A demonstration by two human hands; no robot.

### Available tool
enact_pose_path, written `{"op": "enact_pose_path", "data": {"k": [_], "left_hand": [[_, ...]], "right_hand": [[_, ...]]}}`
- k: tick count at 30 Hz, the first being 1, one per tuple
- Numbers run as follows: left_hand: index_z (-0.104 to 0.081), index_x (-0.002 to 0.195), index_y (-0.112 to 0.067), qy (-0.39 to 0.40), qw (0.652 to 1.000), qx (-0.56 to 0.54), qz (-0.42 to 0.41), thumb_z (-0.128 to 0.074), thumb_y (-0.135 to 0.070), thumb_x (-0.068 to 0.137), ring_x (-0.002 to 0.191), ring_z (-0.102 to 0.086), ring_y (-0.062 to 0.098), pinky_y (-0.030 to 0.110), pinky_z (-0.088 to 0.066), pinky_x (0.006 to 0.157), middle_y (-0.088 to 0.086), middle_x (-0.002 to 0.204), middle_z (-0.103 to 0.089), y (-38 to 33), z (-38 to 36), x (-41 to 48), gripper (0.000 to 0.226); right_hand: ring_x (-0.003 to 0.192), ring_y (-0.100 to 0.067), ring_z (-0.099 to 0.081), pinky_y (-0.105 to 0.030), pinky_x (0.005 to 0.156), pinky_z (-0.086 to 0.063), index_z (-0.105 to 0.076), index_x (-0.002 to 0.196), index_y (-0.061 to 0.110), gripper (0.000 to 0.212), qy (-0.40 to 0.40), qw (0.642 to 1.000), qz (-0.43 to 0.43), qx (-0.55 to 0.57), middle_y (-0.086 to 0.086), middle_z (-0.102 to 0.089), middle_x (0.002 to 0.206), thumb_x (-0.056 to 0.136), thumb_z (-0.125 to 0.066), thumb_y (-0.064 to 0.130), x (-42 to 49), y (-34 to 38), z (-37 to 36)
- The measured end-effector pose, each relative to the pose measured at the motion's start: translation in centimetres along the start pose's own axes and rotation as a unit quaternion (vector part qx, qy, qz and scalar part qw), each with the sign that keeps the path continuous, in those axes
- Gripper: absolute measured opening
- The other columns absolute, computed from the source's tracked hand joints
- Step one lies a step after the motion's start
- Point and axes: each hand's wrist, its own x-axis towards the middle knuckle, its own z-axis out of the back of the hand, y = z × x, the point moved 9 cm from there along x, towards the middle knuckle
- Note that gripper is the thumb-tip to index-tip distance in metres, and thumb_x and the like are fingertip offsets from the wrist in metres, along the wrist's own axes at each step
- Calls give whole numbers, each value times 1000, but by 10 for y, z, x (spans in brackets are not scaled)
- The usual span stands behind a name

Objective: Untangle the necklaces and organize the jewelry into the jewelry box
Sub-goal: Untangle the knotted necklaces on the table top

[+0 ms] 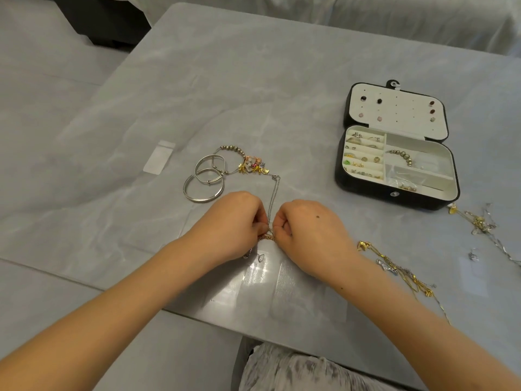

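Gold and silver chains form a tangle (267, 236) at lower centre of the frame. It is pinched from both sides: the left hand (239, 221) and right hand (307, 232), fingers curled, each grip the knot just above the grey tabletop (225, 94). One silver chain (273, 198) runs from the knot up toward the charm bracelet (239, 160), which lies beside the silver bangles (204, 179). The jewelry box (366, 190) lies open at right, well apart and partly filled. Risk: pulling the hands apart would likely tighten the knot or snap a fine link, and the trailing chain may drag the charms along.
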Motion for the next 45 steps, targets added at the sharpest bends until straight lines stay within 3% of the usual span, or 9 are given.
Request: {"op": "enact_pose_path", "data": {"k": [3,6,13,18,23,33,38,42,45], "left_hand": [[-64,81,-18,2,998,-56,9,-63,-18,86,73,-54,7,18,-37,64,-5,80,-63,4,3,0,5],[-61,77,-22,-1,995,-99,21,-63,-17,86,65,-51,-2,7,-37,57,-13,71,-58,9,6,0,11],[-62,75,-21,-8,988,-153,34,-61,-14,87,63,-51,-2,2,-37,56,-14,69,-58,11,6,-1,14],[-62,72,-23,-9,982,-185,38,-62,-14,87,60,-52,-2,4,-38,56,-12,67,-60,14,4,-2,18],[-61,71,-24,-7,978,-208,32,-63,-13,87,56,-52,-6,5,-38,56,-11,67,-61,18,3,-1,19],[-60,74,-22,-29,970,-242,28,-63,-11,86,73,-61,11,21,-47,71,2,80,-68,23,3,-2,17],[-61,77,-18,-31,961,-274,33,-66,-6,83,69,-60,6,15,-46,66,1,78,-68,22,4,-2,15],[-57,85,-17,-33,947,-317,40,-66,-3,82,67,-61,8,26,-49,70,-6,69,-67,26,2,-3,17],[-57,84,-18,-44,943,-328,31,-64,-3,83,68,-60,12,31,-50,72,-1,72,-66,25,2,-3,16]], "right_hand": [[86,-21,-54,-30,73,-40,-60,92,13,18,-5,999,-23,25,-3,-59,90,90,-43,20,-3,-6,2],[83,-20,-53,-29,71,-40,-60,91,13,17,-14,999,-37,36,-2,-59,87,89,-45,19,-5,-11,5],[83,-15,-52,-27,73,-42,-60,90,17,14,-19,997,-41,64,4,-57,85,87,-47,20,-6,-11,7],[85,-8,-45,-23,79,-36,-60,104,23,18,-43,995,-21,91,12,-48,86,88,-54,29,-6,-9,10],[82,-11,-52,-23,73,-38,-67,90,25,10,-48,991,-19,121,10,-55,77,85,-59,28,-3,-6,8],[67,-10,-54,-14,61,-37,-69,76,25,11,-29,983,-56,173,3,-63,65,82,-60,23,-2,-14,3],[67,-9,-54,-12,58,-36,-68,74,23,10,-35,979,-69,190,3,-64,68,79,-60,20,-4,-18,5],[60,-5,-50,-10,54,-34,-64,72,26,9,-34,978,-71,191,5,-64,69,78,-60,20,-6,-20,7],[55,-3,-47,-9,52,-32,-65,72,26,9,-30,980,-69,185,7,-63,67,77,-61,20,-7,-19,5]]}}
